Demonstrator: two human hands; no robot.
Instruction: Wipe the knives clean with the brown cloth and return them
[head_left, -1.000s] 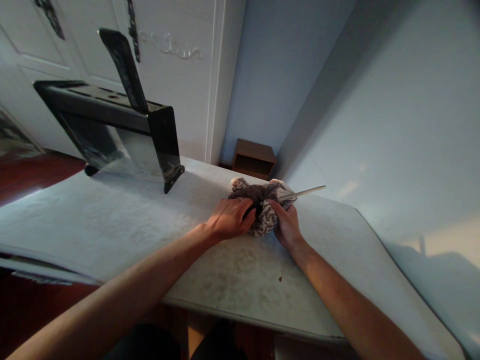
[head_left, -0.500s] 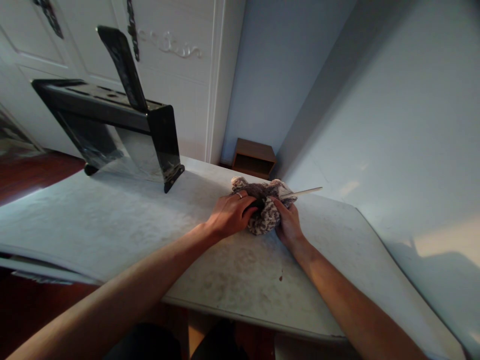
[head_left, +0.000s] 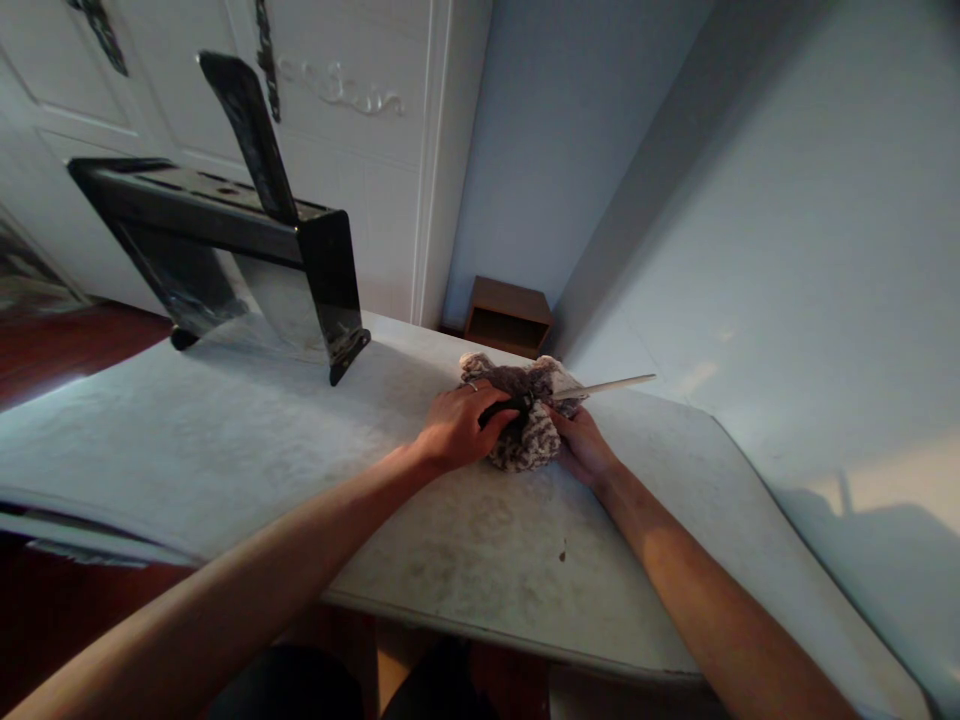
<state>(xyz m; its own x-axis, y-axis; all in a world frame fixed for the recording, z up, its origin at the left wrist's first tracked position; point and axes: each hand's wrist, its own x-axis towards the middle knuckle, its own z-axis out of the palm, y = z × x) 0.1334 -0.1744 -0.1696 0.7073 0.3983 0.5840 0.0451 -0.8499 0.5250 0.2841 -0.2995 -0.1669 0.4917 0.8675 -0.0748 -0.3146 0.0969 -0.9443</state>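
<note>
My left hand is closed around the black handle of a knife, whose narrow blade points to the right. A bunched, mottled brown-and-white cloth lies under and around the knife, covering the part of the blade near the handle. At its right side my right hand grips the cloth, thumb and fingers partly hidden in the folds. The blade's tip sticks out bare past the cloth, above my right hand.
A black knife block with clear sides stands at the left of the pale table, one large black handle rising from it. A small dark speck lies near the front edge. White cabinet doors and a brown box-shaped shelf are behind.
The knife blade has shifted slightly right and shows more of its length beyond the cloth. My right hand has slid a little along the cloth; my left keeps its grip.
</note>
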